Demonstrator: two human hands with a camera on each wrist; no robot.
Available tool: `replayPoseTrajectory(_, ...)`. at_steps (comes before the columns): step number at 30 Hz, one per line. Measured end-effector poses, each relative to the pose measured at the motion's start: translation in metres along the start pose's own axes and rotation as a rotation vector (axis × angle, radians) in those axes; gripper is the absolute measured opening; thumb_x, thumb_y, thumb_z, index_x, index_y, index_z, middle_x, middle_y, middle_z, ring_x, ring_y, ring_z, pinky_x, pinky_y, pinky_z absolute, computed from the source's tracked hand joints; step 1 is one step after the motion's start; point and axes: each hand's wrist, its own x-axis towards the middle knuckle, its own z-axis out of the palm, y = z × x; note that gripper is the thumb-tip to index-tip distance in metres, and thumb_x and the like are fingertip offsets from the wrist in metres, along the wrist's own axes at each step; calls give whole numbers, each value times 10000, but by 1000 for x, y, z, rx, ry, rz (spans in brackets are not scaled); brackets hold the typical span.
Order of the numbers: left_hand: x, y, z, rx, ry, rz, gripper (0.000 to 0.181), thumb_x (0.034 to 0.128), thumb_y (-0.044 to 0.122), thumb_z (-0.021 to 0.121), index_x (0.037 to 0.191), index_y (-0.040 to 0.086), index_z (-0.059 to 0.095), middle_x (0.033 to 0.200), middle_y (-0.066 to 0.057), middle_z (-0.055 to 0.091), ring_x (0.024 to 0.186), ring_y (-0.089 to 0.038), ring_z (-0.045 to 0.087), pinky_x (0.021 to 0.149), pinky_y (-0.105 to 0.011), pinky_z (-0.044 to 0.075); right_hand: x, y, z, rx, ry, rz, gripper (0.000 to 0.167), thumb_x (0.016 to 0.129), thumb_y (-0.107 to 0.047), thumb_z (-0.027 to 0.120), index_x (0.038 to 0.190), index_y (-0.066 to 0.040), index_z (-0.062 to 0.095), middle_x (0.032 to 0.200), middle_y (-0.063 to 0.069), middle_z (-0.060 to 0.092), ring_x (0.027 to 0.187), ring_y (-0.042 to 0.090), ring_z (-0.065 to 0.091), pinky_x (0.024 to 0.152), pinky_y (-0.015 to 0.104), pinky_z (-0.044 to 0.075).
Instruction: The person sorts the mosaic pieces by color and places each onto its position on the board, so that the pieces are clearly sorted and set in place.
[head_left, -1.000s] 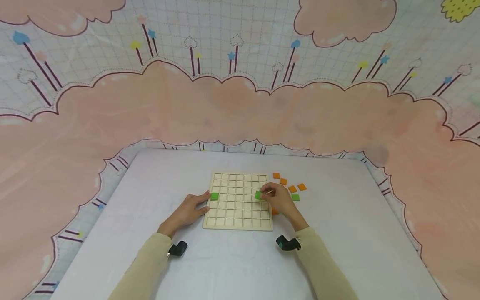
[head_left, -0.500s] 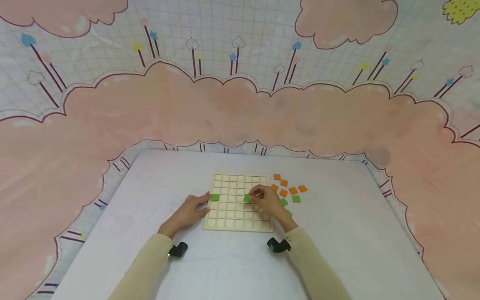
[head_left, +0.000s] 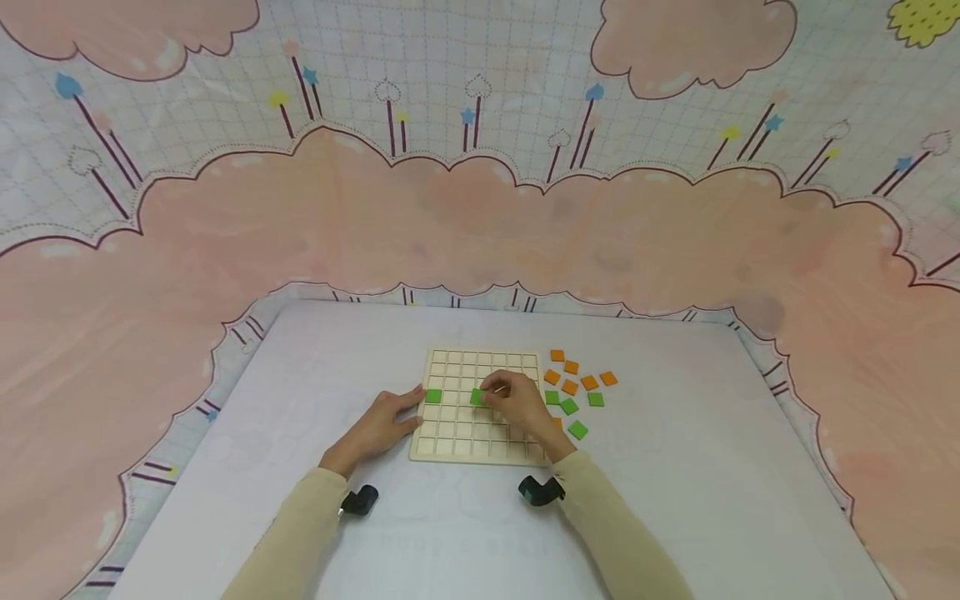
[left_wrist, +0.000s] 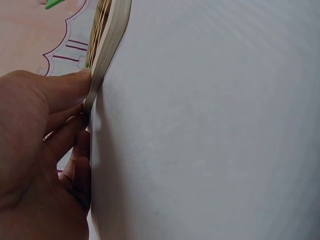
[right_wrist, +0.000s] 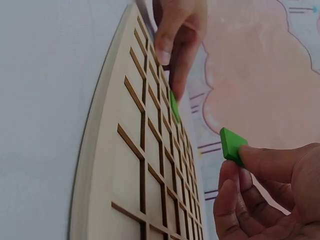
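A pale wooden grid board (head_left: pixel 465 451) lies on the table. One green tile (head_left: pixel 433 396) sits in a cell at its left edge; the right wrist view also shows this tile (right_wrist: pixel 174 106). My left hand (head_left: pixel 378 425) rests against the board's left edge, thumb and fingers touching it, as the left wrist view shows at the board's side (left_wrist: pixel 111 42). Between thumb and fingertips my right hand (head_left: pixel 522 407) pinches another green tile (right_wrist: pixel 232 146), held above the board's middle. Part of the board's right side is hidden under that hand.
Right of the board lie several loose orange tiles (head_left: pixel 588 382) and several green tiles (head_left: pixel 577 430), some close to my right forearm. Each wrist wears a black device. A patterned cloth with clouds (head_left: pixel 480 217) surrounds the white table (head_left: pixel 675 433).
My right hand has moved left over the board with the green tile in its pinch, uncovering more loose tiles at the right. The left hand has stayed at the board's edge.
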Motion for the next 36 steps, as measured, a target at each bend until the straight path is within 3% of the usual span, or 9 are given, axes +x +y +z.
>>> replayPoseTrajectory(11, 1, 1, -1, 4, -3, 32, 566, 954, 200, 639, 1473, 106, 433, 1585, 3, 354, 1171, -239, 464, 1070, -499, 415, 10, 0, 18, 7, -23, -11, 90, 894, -135, 714, 979, -112, 697, 951, 37, 694, 829, 133, 625, 739, 267, 531)
replayPoseTrajectory(19, 1, 0, -1, -2, -13, -5, 567, 956, 220, 637, 1478, 136, 431, 1587, 31, 356, 1097, -190, 453, 1031, -471, 437, 18, -5, 30, -13, -20, -26, 61, 899, -137, 706, 957, -121, 710, 949, 41, 705, 824, 130, 621, 760, 279, 528)
replayPoseTrajectory(24, 1, 0, -2, 0, -7, 18, 559, 954, 210, 642, 1470, 124, 443, 1578, 21, 371, 1088, -195, 460, 1025, -467, 437, 23, -8, 36, -11, -9, -32, 57, 897, -118, 701, 950, -106, 717, 935, 47, 710, 811, 133, 629, 750, 285, 537)
replayPoseTrajectory(36, 0, 1, -2, -2, -10, 29, 559, 954, 205, 643, 1467, 113, 443, 1578, 8, 367, 1104, -210, 464, 1029, -473, 435, 31, -10, 47, -88, 6, -17, 53, 898, -98, 702, 944, -85, 723, 921, 54, 719, 827, 153, 653, 757, 304, 550)
